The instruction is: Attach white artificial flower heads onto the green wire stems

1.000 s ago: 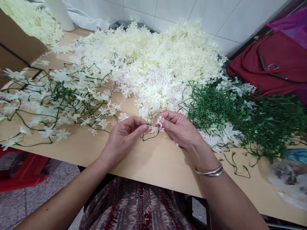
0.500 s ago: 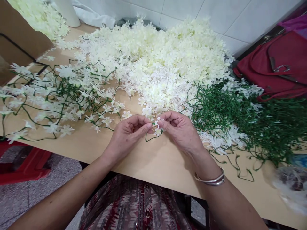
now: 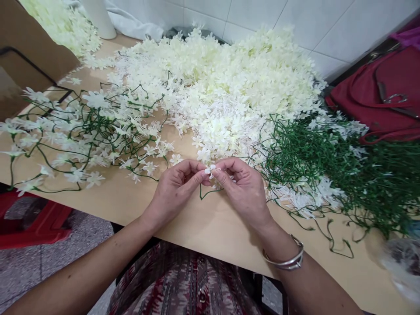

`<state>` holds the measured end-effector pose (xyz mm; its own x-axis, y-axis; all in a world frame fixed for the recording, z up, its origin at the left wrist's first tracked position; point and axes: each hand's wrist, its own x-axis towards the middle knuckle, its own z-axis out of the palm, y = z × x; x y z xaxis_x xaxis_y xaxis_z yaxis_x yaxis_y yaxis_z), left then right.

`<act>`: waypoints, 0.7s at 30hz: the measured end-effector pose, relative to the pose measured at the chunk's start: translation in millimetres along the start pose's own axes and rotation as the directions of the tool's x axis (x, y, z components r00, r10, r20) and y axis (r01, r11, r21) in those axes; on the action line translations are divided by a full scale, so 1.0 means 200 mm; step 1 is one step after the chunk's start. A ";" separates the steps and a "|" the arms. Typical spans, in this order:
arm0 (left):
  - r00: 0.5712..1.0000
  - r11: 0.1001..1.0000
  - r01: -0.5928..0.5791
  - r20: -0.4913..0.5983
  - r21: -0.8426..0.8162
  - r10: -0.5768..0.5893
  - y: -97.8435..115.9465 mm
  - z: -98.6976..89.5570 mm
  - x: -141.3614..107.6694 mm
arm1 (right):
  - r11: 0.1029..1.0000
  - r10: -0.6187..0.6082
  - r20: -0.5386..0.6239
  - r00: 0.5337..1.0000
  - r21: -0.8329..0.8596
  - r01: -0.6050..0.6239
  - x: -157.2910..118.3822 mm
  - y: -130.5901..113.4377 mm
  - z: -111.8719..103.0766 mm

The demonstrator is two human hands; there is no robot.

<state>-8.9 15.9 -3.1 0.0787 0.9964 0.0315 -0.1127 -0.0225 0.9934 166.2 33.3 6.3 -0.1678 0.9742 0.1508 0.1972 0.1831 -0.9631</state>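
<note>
A small white flower (image 3: 210,169) is pinched between the fingertips of my left hand (image 3: 179,186) and my right hand (image 3: 244,188), which nearly touch. From it a thin green stem (image 3: 206,194) hangs in a bent loop below the fingers; my left fingers hide its upper end. Another white blossom shows partly under my right fingers. Just beyond my hands lies a large heap of loose white and cream flowers (image 3: 229,83). Green stems (image 3: 295,148) are piled to the right, and flowers joined to green stems (image 3: 95,127) spread out on the left.
The wooden table (image 3: 210,223) has its front edge close to my body. A red bag (image 3: 380,92) sits at the back right, a clear plastic bag (image 3: 403,258) at the right edge. At left are a cardboard box (image 3: 36,52) and, below, a red stool (image 3: 36,223).
My hands have come closer together, and the small flower now sits against my left fingertips, covering the stem end seen before. The whole view has shifted slightly.
</note>
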 end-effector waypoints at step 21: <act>1.000 0.999 0.020 -0.006 -0.044 -0.021 0.01 0.02 0.00 | 0.923 0.135 0.221 0.966 0.327 -0.204 0.07 0.05 -0.05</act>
<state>-5.4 15.8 -0.2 0.0751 0.9971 0.0103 -0.1546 0.0014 0.9880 175.3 50.4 1.5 -0.3489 0.9366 -0.0334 -0.1000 -0.0726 -0.9923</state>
